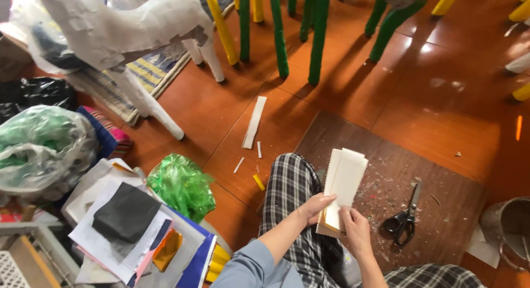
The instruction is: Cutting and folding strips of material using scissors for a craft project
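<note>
My left hand and my right hand both grip the lower end of a folded stack of white paper strips, held upright over my checked trouser leg. The left hand pinches the stack's left edge; the right hand holds its lower right side. Black-handled scissors lie on a brown board just right of my hands.
A loose white paper strip and small scraps lie on the orange tiled floor. A white papier-mâché animal figure stands at top left, green and yellow wrapped legs behind. Plastic bags and paper piles crowd the left; a metal pot sits at right.
</note>
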